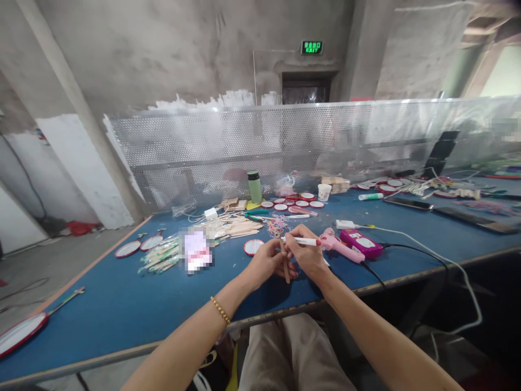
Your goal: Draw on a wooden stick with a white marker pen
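My left hand (266, 262) is closed on a flat wooden stick (286, 270), which points down toward the table's front edge. In my right hand (308, 255) is a white marker pen (303, 241) with a red end, its tip close to the upper part of the stick. Just beyond both hands lies a pile of thin coloured loops (279, 226). A round white disc with a red rim (253, 247) rests to the left of my left hand. A pink glue gun (341, 245) lies right of my right hand.
A purple box (361, 243) with a black cable sits at the right. Wooden sticks (240, 226), a phone (197, 251) and bagged green-tipped sticks (163, 254) lie left. A green bottle (254, 187) and paper cup (324, 191) stand behind, before a perforated metal screen (195, 138).
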`<state>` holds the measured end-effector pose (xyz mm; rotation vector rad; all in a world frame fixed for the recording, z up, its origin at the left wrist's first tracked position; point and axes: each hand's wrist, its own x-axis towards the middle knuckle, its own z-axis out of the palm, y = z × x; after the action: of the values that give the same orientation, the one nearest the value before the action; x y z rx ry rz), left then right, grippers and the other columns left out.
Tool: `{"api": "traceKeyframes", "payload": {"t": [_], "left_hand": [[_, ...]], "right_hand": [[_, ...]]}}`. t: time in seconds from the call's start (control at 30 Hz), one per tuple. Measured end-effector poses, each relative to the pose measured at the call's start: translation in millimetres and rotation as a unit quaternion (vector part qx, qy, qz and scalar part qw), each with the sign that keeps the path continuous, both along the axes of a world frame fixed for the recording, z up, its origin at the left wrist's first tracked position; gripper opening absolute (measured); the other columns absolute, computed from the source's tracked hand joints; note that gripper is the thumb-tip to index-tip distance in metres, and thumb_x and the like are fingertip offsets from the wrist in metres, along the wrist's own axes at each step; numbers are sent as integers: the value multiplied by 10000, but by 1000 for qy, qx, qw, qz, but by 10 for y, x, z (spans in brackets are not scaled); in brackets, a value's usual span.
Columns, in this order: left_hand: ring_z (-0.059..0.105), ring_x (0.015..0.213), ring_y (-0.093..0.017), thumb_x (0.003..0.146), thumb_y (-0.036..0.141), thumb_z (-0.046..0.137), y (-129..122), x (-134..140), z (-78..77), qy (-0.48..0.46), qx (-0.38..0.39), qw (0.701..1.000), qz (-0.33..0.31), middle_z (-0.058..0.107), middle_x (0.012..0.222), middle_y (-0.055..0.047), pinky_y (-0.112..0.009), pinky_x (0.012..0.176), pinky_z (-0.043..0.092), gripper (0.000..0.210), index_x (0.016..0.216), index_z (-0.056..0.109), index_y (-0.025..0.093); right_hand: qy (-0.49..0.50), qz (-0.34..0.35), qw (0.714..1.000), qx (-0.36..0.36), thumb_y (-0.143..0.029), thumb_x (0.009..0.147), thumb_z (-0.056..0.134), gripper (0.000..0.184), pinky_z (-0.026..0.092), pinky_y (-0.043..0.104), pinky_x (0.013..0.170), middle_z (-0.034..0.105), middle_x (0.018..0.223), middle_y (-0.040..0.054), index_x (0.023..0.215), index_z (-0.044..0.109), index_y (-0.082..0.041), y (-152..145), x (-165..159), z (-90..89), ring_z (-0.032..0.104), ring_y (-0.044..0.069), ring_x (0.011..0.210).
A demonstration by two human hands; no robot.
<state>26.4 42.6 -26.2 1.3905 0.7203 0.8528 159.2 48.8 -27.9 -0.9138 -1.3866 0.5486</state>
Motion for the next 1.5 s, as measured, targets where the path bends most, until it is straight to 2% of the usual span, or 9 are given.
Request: {"api": "traceKeyframes", "payload": {"t": [0.57,1.5], "left_hand": [[697,585,-217,770,392,643,4,8,1,3,-1,1000,7,649,635,-4,-337,537,567,303,884,444,193],[691,566,-203,761,412,651,5,15,-9,4,-2,1000,16,641,644,5,-318,520,566,329,896,446,193]], "right_hand": [[10,8,1000,-2,-429,793,608,279,410,198,348,565,488,-34,655,510,-207,-25,-15,28,530,112,362],[7,12,1000,-3,-368,797,593,219,429,193,372,563,490,-46,667,521,-207,-5,-17,6,536,106,381]]}}
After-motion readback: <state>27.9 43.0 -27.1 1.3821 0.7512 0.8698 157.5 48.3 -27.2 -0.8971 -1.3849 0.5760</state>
